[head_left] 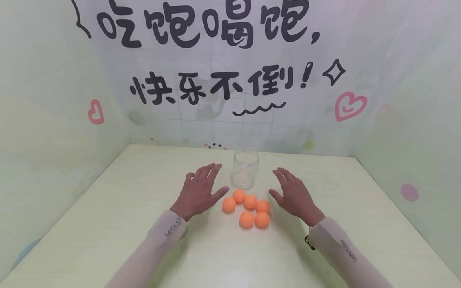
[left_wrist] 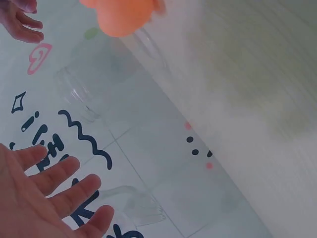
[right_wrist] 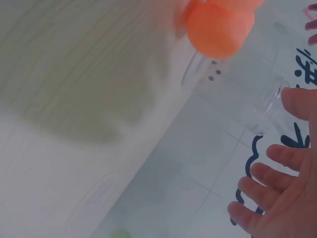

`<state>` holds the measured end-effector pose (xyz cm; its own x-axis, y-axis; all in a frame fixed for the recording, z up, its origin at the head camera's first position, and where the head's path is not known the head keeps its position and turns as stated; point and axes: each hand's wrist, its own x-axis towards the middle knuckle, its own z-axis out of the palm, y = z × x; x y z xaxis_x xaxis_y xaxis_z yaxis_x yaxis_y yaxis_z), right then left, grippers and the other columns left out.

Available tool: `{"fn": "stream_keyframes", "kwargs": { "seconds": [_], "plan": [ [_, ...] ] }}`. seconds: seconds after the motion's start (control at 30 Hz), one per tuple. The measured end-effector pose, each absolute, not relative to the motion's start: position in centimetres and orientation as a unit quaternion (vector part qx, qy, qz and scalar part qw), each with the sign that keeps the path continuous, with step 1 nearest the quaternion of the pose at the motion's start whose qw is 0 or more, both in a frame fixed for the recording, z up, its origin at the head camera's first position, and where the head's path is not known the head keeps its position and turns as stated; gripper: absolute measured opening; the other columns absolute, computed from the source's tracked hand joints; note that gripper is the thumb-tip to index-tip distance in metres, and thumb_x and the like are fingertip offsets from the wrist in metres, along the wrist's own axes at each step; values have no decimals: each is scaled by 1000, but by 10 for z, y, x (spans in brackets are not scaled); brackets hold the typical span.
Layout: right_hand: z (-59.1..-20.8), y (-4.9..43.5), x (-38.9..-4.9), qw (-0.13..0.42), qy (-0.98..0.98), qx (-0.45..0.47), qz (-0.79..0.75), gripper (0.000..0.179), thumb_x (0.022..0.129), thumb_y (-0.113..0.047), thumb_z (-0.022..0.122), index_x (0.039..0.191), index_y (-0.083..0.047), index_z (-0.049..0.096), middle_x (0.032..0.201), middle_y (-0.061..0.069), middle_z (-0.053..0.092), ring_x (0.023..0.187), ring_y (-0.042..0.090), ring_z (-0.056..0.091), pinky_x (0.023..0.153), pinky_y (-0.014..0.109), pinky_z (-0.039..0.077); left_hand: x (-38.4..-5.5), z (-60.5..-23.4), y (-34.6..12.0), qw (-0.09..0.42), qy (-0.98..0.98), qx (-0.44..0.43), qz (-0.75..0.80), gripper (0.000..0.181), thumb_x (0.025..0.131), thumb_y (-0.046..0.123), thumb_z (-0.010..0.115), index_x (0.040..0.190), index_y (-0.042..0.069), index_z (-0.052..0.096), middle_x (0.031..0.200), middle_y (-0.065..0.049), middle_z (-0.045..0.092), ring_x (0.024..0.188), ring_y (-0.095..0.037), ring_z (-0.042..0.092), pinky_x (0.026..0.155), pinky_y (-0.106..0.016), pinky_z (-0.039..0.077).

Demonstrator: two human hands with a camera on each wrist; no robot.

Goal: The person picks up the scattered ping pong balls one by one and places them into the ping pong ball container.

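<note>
My left hand point(head_left: 198, 194) hovers over the table to the left of a group of orange balls point(head_left: 246, 219), its fingers loosely extended and holding nothing. On the other side is my right hand point(head_left: 295, 196), likewise relaxed, with nothing in its grasp. Several balls lie close together between the two hands. Just behind them stands a clear, straight-sided jar point(head_left: 245, 170), upright and with no balls visible inside. Both wrist views show spread fingers apart from the balls; the jar point(left_wrist: 79, 94) appears as a faint transparent outline there.
A pale wood-grain table point(head_left: 230, 256) bears everything. To the right of the jar lies a faint clear round outline point(head_left: 325, 184), hard to make out. Printed walls point(head_left: 230, 128) close off the back and both sides. A dark band point(head_left: 309, 243) shows at my right wrist.
</note>
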<state>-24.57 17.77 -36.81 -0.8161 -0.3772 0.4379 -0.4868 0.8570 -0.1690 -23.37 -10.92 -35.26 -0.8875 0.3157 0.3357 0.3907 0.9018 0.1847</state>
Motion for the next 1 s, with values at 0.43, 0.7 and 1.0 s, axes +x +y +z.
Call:
{"fn": "stream_keyframes", "kwargs": {
  "seconds": [0.43,0.7,1.0],
  "plan": [
    [-369,162,-222,151,-932,257,206,49,85,-18,68,127,0,50,126,16,51,109,31,57,84,45,51,-220,-343,-96,168,-951,-216,-143,65,88,46,58,140,11,42,136,-9,50,120,-30,51,89,-49,44],
    [-373,156,-212,100,-928,279,225,44,84,-17,68,123,-2,53,120,10,52,91,24,60,76,36,51,-212,-337,-89,188,-940,-237,-159,59,88,42,60,136,11,46,132,-8,53,115,-28,54,88,-48,45],
    [-383,149,-206,72,-920,309,231,35,81,-15,71,113,-3,61,107,9,56,75,17,56,68,26,48,-210,-332,-86,216,-935,-248,-133,59,86,42,62,133,10,48,129,-9,55,113,-28,55,85,-47,46]
  ]
}}
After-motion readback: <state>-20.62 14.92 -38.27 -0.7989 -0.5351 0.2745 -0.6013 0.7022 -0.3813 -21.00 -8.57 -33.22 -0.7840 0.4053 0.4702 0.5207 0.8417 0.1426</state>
